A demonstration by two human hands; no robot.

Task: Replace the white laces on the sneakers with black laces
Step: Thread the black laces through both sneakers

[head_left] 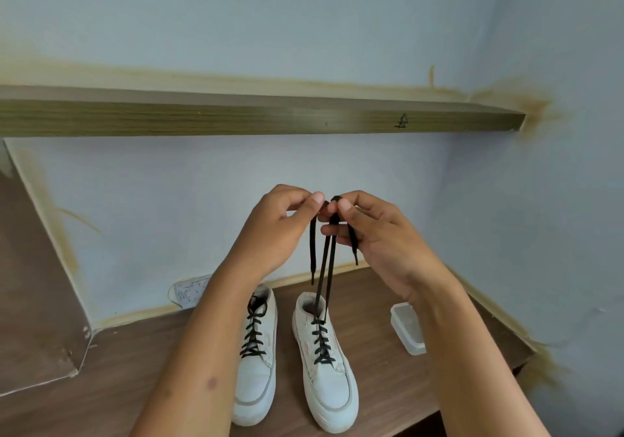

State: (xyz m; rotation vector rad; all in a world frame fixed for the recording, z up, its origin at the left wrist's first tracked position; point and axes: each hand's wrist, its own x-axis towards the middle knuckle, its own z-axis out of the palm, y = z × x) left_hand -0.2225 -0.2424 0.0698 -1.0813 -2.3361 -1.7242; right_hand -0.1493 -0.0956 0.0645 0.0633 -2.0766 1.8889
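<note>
Two white sneakers stand side by side on the wooden table (pixel 388 386), toes toward me. The left sneaker (pixel 255 365) carries a black lace with a bow at its top. The right sneaker (pixel 329 369) is laced in black too, and both ends of its black lace (pixel 326 268) run straight up from the top eyelets. My left hand (pixel 280 227) and my right hand (pixel 374 234) meet high above that shoe, each pinching a lace end between thumb and fingers. The loose tips hang down below my hands.
A clear plastic box (pixel 408 328) lies on the table right of the sneakers. A white socket plate (pixel 190 290) sits low on the wall behind my left forearm. A wooden shelf (pixel 256 117) juts from the wall overhead. A brown panel (pixel 33 284) stands at left.
</note>
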